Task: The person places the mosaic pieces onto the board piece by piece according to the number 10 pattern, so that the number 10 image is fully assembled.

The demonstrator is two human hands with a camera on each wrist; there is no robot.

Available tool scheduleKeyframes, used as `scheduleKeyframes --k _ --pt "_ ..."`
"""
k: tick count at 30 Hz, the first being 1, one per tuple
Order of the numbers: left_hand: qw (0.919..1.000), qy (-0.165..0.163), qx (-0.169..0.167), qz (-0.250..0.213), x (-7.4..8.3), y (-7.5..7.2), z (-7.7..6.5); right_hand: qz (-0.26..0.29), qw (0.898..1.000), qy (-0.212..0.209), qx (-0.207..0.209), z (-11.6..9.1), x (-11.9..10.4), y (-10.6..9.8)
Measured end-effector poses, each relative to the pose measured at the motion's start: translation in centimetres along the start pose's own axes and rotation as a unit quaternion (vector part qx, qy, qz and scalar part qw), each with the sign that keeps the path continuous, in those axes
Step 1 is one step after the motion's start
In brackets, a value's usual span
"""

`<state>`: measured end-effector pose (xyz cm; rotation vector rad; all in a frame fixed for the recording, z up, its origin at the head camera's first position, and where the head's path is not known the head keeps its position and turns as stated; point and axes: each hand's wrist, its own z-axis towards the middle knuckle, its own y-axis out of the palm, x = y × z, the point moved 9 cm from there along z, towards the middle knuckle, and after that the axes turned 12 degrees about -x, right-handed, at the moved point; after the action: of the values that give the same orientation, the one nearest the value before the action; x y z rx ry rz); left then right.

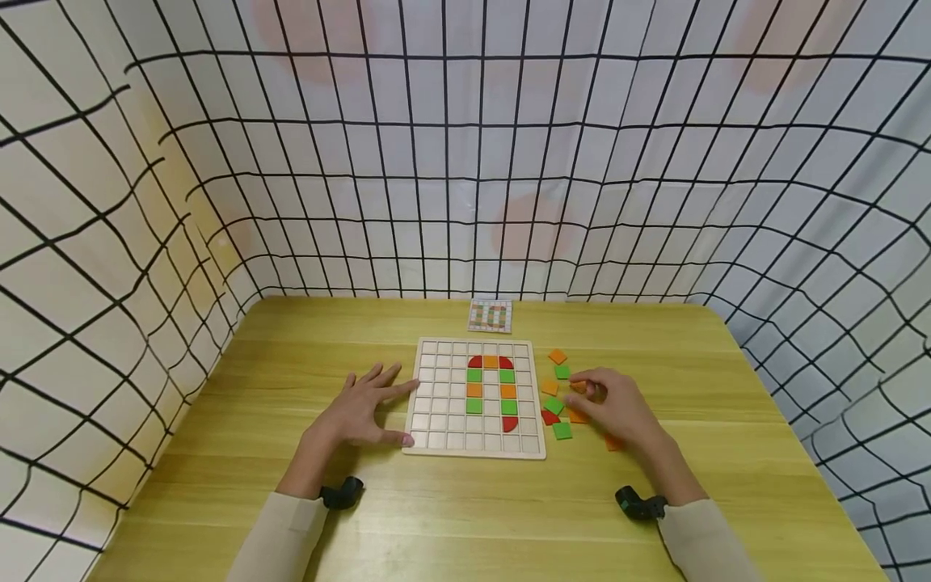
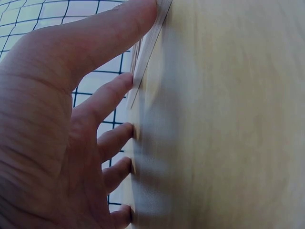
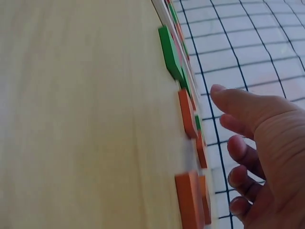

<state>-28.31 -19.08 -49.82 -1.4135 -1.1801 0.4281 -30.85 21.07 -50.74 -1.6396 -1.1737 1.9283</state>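
Note:
My left hand (image 1: 356, 411) lies with fingers spread at the left side of a white gridded board (image 1: 440, 416), thumb and index finger touching its edge. In the left wrist view the left hand's (image 2: 62, 109) other fingertips rest on the table. Red, orange and green tiles form an arch on the board, including a red quarter-round tile (image 1: 510, 423) at its lower right end. My right hand (image 1: 618, 408) hovers over loose tiles right of the board, fingers loosely bent. The right wrist view shows nothing between its fingers, with an orange tile (image 3: 188, 113) and a green tile (image 3: 169, 52) below.
A small pattern card (image 1: 490, 316) lies behind the board on the wooden table (image 1: 465, 517). Among the loose tiles are a green one (image 1: 562, 431), an orange one (image 1: 558, 356) and a red one (image 1: 549, 417). Black netting (image 1: 465, 125) surrounds the table's back and sides.

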Motion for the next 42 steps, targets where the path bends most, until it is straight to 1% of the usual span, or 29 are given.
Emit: scheduleKeyframes --k 4,8,12,16,19,22,27,34,42 --pt "1.0 0.005 0.001 0.005 0.1 0.0 0.0 0.013 1.0 0.028 0.0 -0.1 1.5 -0.2" --pt "1.0 0.002 -0.002 0.004 0.3 0.0 0.0 0.019 0.999 0.044 -0.001 -0.3 2.4 -0.3" --pt "1.0 0.001 -0.002 0.002 0.4 0.0 0.0 0.026 0.998 0.049 -0.001 -0.5 3.0 -0.4" --pt "1.0 0.003 0.0 0.002 0.3 -0.1 0.0 0.018 0.999 0.046 0.001 -0.4 3.4 -0.4" --pt "1.0 0.002 -0.001 -0.001 0.2 0.0 0.0 0.009 0.999 0.041 0.006 -0.2 3.5 -0.5" --pt "1.0 0.002 -0.001 -0.003 0.2 0.1 0.0 0.013 0.999 0.04 0.009 -0.1 3.5 -0.6" --pt "1.0 0.001 0.002 -0.002 0.1 0.2 0.0 0.022 0.999 0.029 0.003 -0.1 3.5 -0.5" --pt "1.0 0.002 0.001 -0.002 0.2 0.2 0.0 0.011 1.0 0.015 -0.001 0.0 3.4 -0.3" --pt "1.0 0.002 0.004 -0.002 0.3 0.0 0.0 0.036 0.999 0.006 0.001 0.0 2.4 -0.5"
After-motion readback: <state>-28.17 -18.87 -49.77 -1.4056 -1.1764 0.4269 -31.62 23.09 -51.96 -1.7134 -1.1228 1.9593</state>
